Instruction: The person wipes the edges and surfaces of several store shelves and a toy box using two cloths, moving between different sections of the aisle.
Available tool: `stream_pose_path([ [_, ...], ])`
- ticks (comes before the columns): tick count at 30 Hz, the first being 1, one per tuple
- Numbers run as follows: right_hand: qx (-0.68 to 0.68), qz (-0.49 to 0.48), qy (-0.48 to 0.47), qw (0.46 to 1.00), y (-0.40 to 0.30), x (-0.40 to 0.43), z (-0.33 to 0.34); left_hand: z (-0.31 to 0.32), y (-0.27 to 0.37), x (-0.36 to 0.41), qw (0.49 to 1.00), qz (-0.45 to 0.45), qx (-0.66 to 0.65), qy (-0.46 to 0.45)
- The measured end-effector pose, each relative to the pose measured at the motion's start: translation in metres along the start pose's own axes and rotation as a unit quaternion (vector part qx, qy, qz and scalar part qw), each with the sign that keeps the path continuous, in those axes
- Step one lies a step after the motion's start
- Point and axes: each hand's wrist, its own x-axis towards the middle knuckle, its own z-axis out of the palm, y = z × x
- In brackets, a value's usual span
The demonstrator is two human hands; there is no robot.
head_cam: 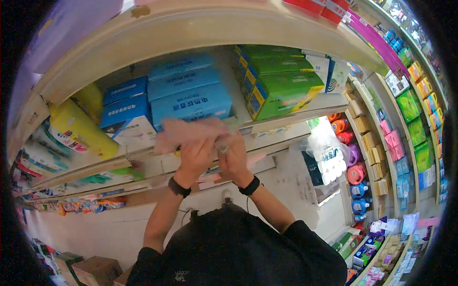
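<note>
A blurred pink cloth [191,132] is bunched at the front edge of a store shelf. My left hand [195,157] grips its lower side. Close beside it, my right hand [233,155] is closed around a small pale item [222,147], too blurred to name; whether this is part of the cloth I cannot tell. Just behind the cloth stand light blue boxes [191,102], with darker blue boxes [125,111] to their left. Green and yellow boxes [282,89] stand farther right on the same shelf. Each wrist wears a black band.
Yellow bottles [82,128] stand at the shelf's left. An upper shelf board [200,30] overhangs the boxes. Wrapped paper rolls [327,157] stand at the right, beside shelves of detergent bottles [357,191]. Cardboard boxes [97,270] sit on the floor at the lower left.
</note>
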Motion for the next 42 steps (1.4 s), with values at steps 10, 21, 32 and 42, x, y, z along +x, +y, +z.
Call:
stream_pose_path([
  [10, 0.167, 0.001, -0.116, 0.979, 0.006, -0.006, -0.037, 0.049, 0.023, -0.046, 0.987, -0.130, 0.093, 0.025],
  [21, 0.347, 0.353, 0.021, 0.869, 0.017, -0.098, -0.155, 0.040, 0.142, 0.021, 0.977, -0.199, -0.001, 0.072],
  [32, 0.325, 0.412, -0.215, 0.824, -0.004, -0.242, -0.300, 0.031, 0.385, -0.147, 0.855, -0.484, -0.182, -0.030],
  [42, 0.363, 0.366, -0.329, 0.791, 0.019, -0.270, -0.394, 0.034, 0.481, -0.115, 0.743, -0.569, -0.325, -0.138],
])
